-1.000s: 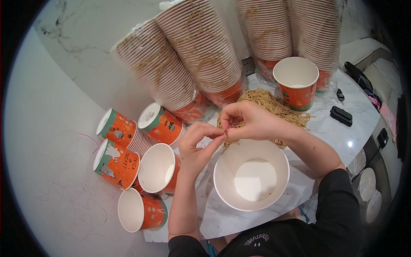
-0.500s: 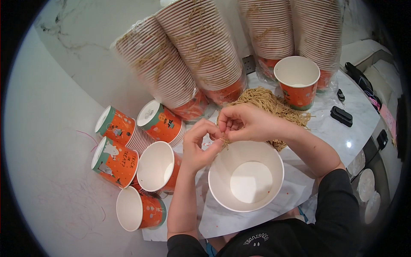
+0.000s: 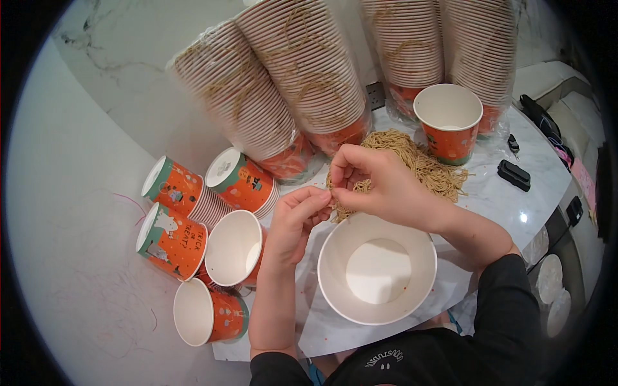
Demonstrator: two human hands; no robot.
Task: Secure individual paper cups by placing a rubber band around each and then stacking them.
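Note:
My left hand [image 3: 295,222] and my right hand [image 3: 380,183] meet fingertip to fingertip above the far left rim of a large round paper bucket [image 3: 380,270]. Both pinch what looks like a thin tan cord; most of it is hidden by the fingers. White inside, the bucket stands in front of me with a few tiny red specks on its bottom. Just behind my right hand lies a tangled pile of tan cords [image 3: 428,164], partly covered by that hand.
Orange-and-green printed paper buckets [image 3: 172,241] lie at the left, beside an open one [image 3: 235,248]. Tall bagged bucket stacks [image 3: 302,77] lean at the back. Another bucket [image 3: 450,138] stands at the back right, near a small black case [image 3: 514,175] on the marble table [image 3: 515,206].
My left hand has turned and its fingers have drawn in around the pinch. The bucket in front of me has shifted slightly right and nearer.

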